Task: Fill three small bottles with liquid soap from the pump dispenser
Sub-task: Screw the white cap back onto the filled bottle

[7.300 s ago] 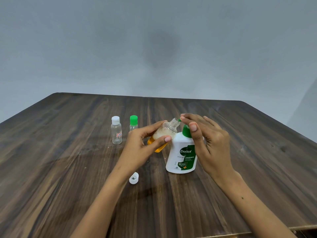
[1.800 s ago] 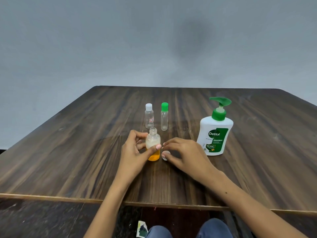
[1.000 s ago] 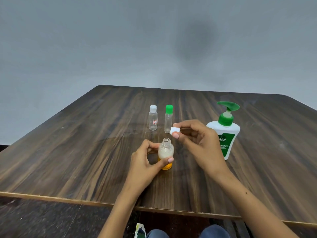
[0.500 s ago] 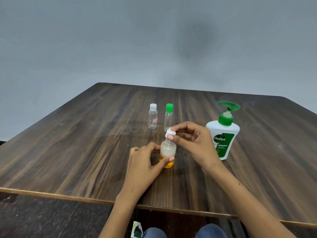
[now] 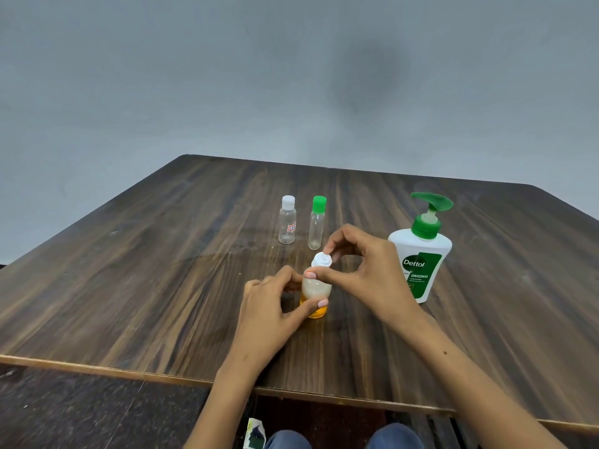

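A small clear bottle (image 5: 316,291) with orange soap at its bottom and foam above stands on the wooden table (image 5: 162,286). My left hand (image 5: 275,309) grips its body. My right hand (image 5: 363,270) pinches the white cap (image 5: 322,259), which sits on the bottle's neck. Behind stand two clear bottles that look empty, one with a white cap (image 5: 287,219) and one with a green cap (image 5: 317,222). The white pump dispenser (image 5: 421,254) with a green pump head stands to the right of my right hand.
The table's near edge (image 5: 129,372) runs across the lower view, with dark floor below it. My knees (image 5: 340,437) show under the edge. A grey wall (image 5: 291,76) rises behind the table.
My right hand picked the white cap up from the table, lifted it and set it on the bottle's neck. My left hand stayed on the bottle.
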Demonstrator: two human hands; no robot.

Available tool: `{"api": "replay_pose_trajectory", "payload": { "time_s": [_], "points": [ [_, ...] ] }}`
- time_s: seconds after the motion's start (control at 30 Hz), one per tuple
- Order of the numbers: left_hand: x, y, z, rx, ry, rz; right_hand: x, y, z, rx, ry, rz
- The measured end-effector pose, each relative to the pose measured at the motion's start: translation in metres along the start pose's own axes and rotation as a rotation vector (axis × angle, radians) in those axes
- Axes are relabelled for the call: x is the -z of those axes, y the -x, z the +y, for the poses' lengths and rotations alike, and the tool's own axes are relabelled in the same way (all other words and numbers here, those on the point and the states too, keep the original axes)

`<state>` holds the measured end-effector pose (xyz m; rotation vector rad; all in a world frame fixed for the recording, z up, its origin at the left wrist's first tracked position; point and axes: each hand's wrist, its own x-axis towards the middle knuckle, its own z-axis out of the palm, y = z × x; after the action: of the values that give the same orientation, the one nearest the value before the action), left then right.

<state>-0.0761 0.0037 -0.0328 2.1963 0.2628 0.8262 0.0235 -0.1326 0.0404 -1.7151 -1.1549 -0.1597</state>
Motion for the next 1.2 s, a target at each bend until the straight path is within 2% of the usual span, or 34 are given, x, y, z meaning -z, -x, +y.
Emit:
{"api": "replay_pose_trajectory", "payload": {
  "time_s": [0.07,0.2,0.3,0.5,0.57,0.7,0.8,0.9,1.07,1.13,1.2],
  "points": [
    [0.000,0.000,0.000,-0.005,0.001,-0.001,0.002,-0.001,-0.002,0.002,0.051,-0.043],
    [-0.001,0.000,0.000,-0.001,0.014,-0.001,0.018,-0.003,-0.001,-0.099,-0.109,-0.164],
    [-0.002,-0.001,-0.003,0.003,0.022,-0.006,0.020,-0.004,-0.001,-0.060,-0.090,-0.224],
    [-0.001,-0.001,-0.003,-0.003,0.019,-0.010,0.006,-0.002,0.000,-0.005,0.043,-0.079],
    [-0.002,-0.002,-0.003,-0.006,0.022,-0.012,0.005,-0.001,0.003,-0.048,0.004,-0.096],
    [-0.001,-0.001,-0.004,0.010,0.039,-0.012,0.012,0.002,0.005,-0.120,-0.261,-0.148],
    [-0.001,-0.001,-0.004,0.009,0.032,-0.016,0.009,0.000,0.005,-0.082,-0.169,-0.071],
    [-0.001,-0.001,-0.005,0.008,0.037,-0.016,0.001,-0.001,0.003,-0.023,-0.010,-0.062],
    [0.000,-0.001,-0.004,0.021,0.025,-0.028,0.016,-0.002,0.004,-0.106,-0.161,-0.184],
    [0.000,-0.001,-0.003,0.025,0.013,-0.027,0.015,-0.002,0.003,-0.109,-0.189,-0.145],
    [0.000,0.000,-0.003,0.023,0.007,-0.030,0.010,-0.001,0.004,-0.088,-0.082,-0.097]
  ]
}}
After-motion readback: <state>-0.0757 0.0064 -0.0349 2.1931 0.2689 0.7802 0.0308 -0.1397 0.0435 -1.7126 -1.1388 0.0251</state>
